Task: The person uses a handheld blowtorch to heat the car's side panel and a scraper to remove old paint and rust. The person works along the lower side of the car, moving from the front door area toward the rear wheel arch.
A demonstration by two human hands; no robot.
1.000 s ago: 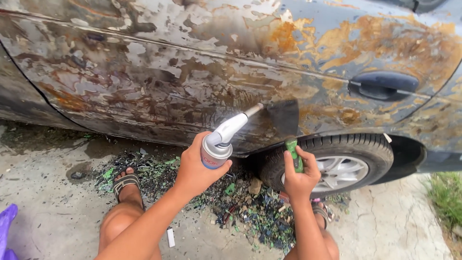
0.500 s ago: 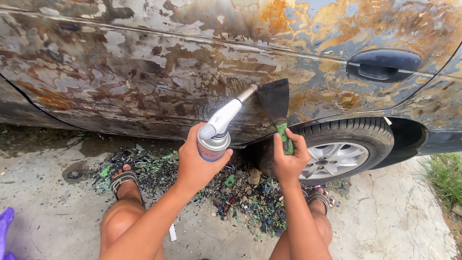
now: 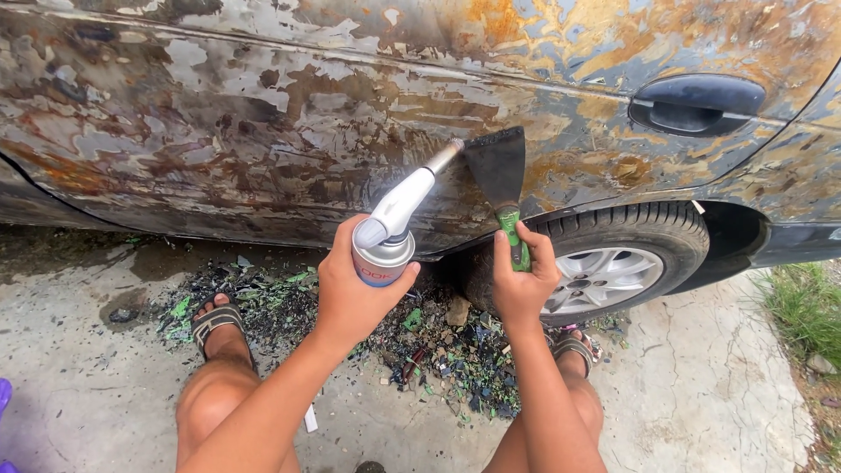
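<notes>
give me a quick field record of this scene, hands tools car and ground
left hand: left hand grips a gas torch, nozzle aimed at the car door
right hand: right hand grips the green handle of a scraper, blade against the panel
car door: car door is scorched and rusty, its paint patchy
door handle: dark door handle, upper right
wheel: wheel behind the right hand
ground: paint flakes, dark and green, piled on concrete
feet: sandals, person squatting

Car door (image 3: pixel 263 131) close before hands (image 3: pixel 350 293)
</notes>
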